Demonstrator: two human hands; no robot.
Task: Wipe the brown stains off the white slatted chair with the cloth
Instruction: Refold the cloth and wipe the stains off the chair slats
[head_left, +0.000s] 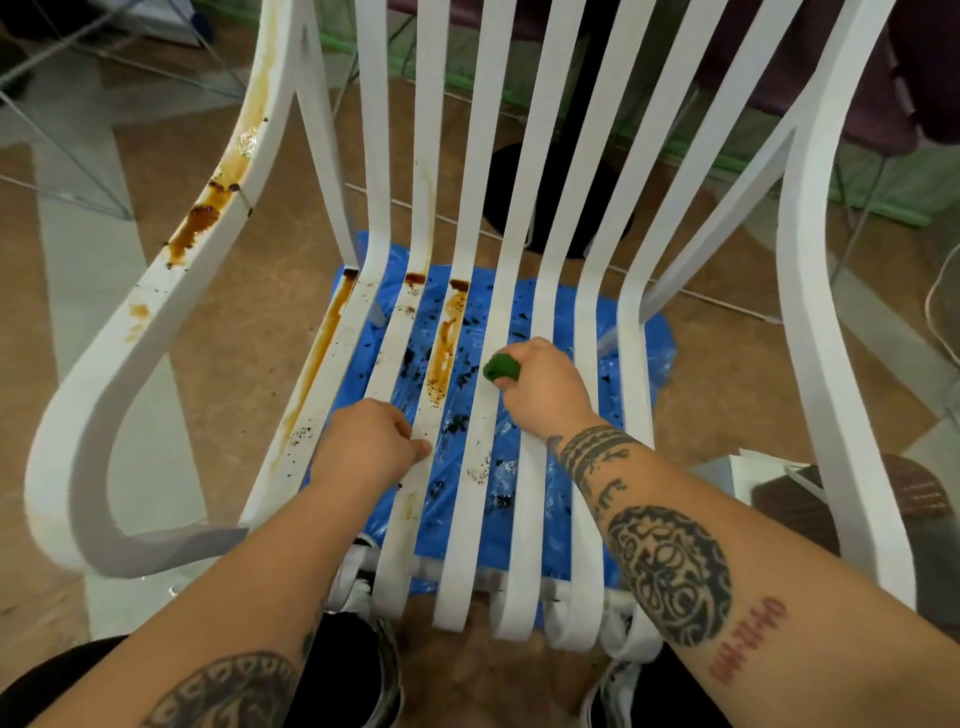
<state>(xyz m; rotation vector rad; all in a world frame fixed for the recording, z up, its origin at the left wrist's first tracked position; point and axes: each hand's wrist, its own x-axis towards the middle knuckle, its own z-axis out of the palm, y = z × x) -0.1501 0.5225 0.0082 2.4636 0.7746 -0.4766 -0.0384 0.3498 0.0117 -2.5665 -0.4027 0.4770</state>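
right hand (540, 387) clenches the green cloth (501, 368) on a middle seat slat of the white chair (826, 364). left hand (371, 441) grips a slat at 8 o'clock. brown stains (444, 348) lie at 10 o'clock. open gaps show a blue sheet (613, 332). the red writing (748, 642) on the forearm is unreadable.

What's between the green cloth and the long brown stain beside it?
Only a gap between slats separates the cloth from the stain. In the head view, a blue sheet below shows through it, flecked with dark specks.
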